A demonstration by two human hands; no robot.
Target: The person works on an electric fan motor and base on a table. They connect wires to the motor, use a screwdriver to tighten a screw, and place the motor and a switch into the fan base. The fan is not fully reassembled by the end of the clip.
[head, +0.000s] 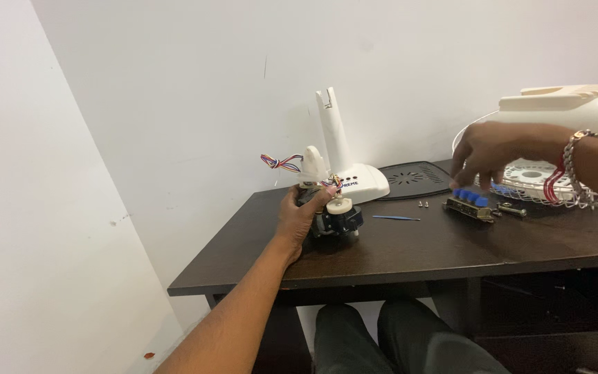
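Dark brown wood makes up the one desk (410, 249), and everything is placed here from the white fan stand (344, 163) at its back edge. Just in front of the stand and slightly left, the left hand (299, 215) has its grip wrapped around one fan motor (333, 218), a black and cream unit resting on the desk, with a bundle of coloured wires (282, 163) rising above it. To the right of the stand lies one thin blue-handled tool (396, 218), then two small screws (423, 204). Farther right sits one switch block with blue buttons (470, 204), and one small metal piece (513, 210) just beyond it. The right hand (489, 152) hovers over that block with fingers spread and pointing down; whether they touch it cannot be told. Behind the hand are one wire fan guard (576, 197) and one cream motor housing (562, 104). One black vented plate (417, 179) lies beside the stand's base.
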